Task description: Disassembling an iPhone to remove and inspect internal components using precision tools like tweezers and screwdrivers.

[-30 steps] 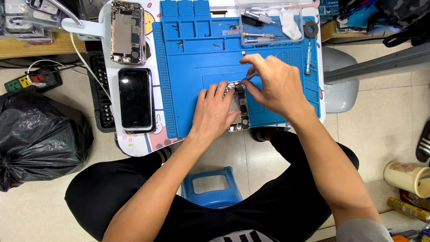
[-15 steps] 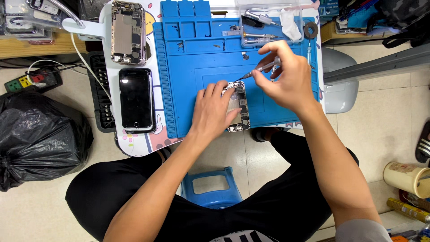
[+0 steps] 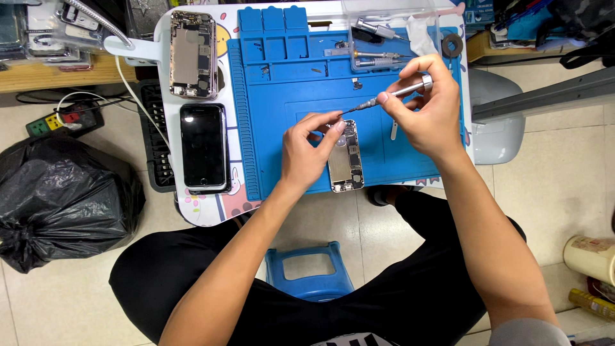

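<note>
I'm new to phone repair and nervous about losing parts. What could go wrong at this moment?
The left hand pinches at the tip of the screwdriver held by the right hand, above the opened phone. A tiny screw there could drop into the phone or roll off the blue mat.

A dark, blank rectangular phone screen (image 3: 203,146) lies at the tabletop's left. Clear plastic packets (image 3: 38,32) crowd the wooden shelf at upper left. A cream labelled cylindrical container (image 3: 590,257) lies on the floor at right.
</note>
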